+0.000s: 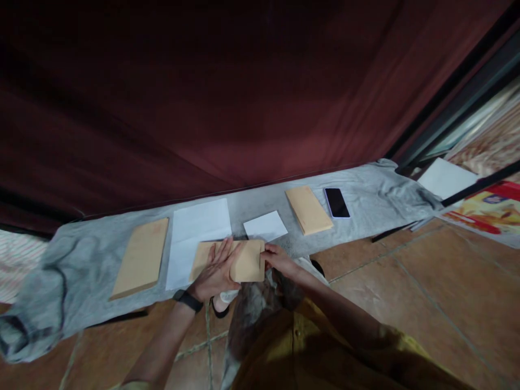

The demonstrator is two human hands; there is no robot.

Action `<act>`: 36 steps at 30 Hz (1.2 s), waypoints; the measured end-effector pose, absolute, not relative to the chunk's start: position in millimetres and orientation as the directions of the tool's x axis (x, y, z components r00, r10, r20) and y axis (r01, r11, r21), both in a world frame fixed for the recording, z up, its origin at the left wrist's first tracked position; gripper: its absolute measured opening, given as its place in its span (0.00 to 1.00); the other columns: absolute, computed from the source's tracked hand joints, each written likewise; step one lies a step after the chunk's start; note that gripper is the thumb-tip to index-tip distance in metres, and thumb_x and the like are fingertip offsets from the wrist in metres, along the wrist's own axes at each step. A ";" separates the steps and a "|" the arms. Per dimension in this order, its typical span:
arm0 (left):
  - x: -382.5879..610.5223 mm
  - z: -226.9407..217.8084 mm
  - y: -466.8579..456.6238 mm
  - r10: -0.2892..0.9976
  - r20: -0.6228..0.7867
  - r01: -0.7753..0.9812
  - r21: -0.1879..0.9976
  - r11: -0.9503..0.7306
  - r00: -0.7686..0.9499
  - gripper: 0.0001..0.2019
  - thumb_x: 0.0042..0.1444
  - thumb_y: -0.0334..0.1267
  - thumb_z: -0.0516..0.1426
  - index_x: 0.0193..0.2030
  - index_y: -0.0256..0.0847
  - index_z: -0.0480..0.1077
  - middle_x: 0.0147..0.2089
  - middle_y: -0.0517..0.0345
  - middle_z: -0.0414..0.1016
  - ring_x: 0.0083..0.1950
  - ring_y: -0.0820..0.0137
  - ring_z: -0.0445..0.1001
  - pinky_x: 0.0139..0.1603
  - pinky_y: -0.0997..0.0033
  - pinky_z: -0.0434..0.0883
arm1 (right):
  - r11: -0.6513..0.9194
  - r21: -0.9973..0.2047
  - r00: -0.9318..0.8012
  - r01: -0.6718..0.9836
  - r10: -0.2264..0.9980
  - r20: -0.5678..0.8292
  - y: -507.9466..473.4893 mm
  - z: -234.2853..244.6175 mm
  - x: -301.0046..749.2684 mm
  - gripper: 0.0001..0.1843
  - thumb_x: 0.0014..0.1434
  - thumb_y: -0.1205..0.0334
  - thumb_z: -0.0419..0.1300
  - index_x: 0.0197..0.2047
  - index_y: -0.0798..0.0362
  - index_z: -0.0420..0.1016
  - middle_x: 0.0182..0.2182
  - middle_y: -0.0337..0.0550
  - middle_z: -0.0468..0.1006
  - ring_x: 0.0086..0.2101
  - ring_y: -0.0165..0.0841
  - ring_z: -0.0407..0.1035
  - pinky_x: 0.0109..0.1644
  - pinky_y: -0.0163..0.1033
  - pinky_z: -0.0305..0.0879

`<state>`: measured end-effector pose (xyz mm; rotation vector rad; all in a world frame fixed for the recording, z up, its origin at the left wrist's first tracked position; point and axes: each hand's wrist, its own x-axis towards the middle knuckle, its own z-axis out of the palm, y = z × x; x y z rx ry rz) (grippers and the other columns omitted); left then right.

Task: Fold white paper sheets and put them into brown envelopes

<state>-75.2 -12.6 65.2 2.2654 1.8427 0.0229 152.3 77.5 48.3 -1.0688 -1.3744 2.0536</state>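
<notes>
A brown envelope (247,260) lies near the front edge of a long bench covered in grey cloth (365,195). My left hand (217,268) rests flat on its left half, fingers stretched out. My right hand (276,258) pinches the envelope's right edge. A black band sits on my left wrist. Just beyond the envelope lies a small white sheet (265,225), and to its left a larger white sheet (195,238).
A stack of brown envelopes (142,257) lies at the left, another brown stack (309,209) at the right beside a black phone (337,202). A dark red curtain hangs behind. The floor is brown tile. White paper (447,177) and a colourful printed sheet (487,214) lie far right.
</notes>
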 end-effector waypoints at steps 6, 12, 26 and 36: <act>-70.7 64.6 1.9 0.938 -0.180 0.942 0.220 -0.255 0.296 0.64 0.39 0.55 0.69 0.77 0.48 0.36 0.79 0.39 0.38 0.78 0.44 0.40 0.73 0.36 0.38 | -0.375 -0.922 -0.590 0.097 0.724 -0.357 85.6 48.9 159.9 0.10 0.49 0.65 0.58 0.36 0.52 0.77 0.28 0.36 0.77 0.31 0.32 0.70 0.32 0.33 0.65; -65.7 63.4 8.3 0.949 -0.130 0.939 0.237 -0.251 0.287 0.63 0.37 0.54 0.70 0.77 0.47 0.41 0.77 0.38 0.47 0.76 0.43 0.47 0.73 0.38 0.42 | -0.406 -0.911 -0.603 0.078 0.708 -0.367 84.2 53.3 161.7 0.14 0.48 0.63 0.59 0.39 0.50 0.78 0.33 0.36 0.80 0.37 0.36 0.73 0.37 0.36 0.68; -68.5 63.2 -1.6 0.960 0.006 0.936 0.221 -0.273 0.279 0.61 0.39 0.55 0.69 0.77 0.45 0.41 0.74 0.41 0.54 0.73 0.45 0.53 0.73 0.42 0.45 | -0.402 -0.915 -0.594 -0.032 0.744 -0.306 78.6 43.0 154.6 0.12 0.46 0.61 0.64 0.37 0.50 0.78 0.32 0.35 0.80 0.37 0.35 0.72 0.41 0.38 0.70; -63.8 57.7 3.1 0.946 -0.083 0.933 0.213 -0.291 0.314 0.60 0.41 0.51 0.68 0.77 0.44 0.41 0.75 0.38 0.52 0.76 0.46 0.48 0.74 0.38 0.37 | -0.196 -0.979 -0.580 0.063 0.791 -0.196 80.6 41.1 156.2 0.08 0.47 0.65 0.61 0.34 0.51 0.78 0.31 0.36 0.79 0.38 0.36 0.72 0.44 0.39 0.67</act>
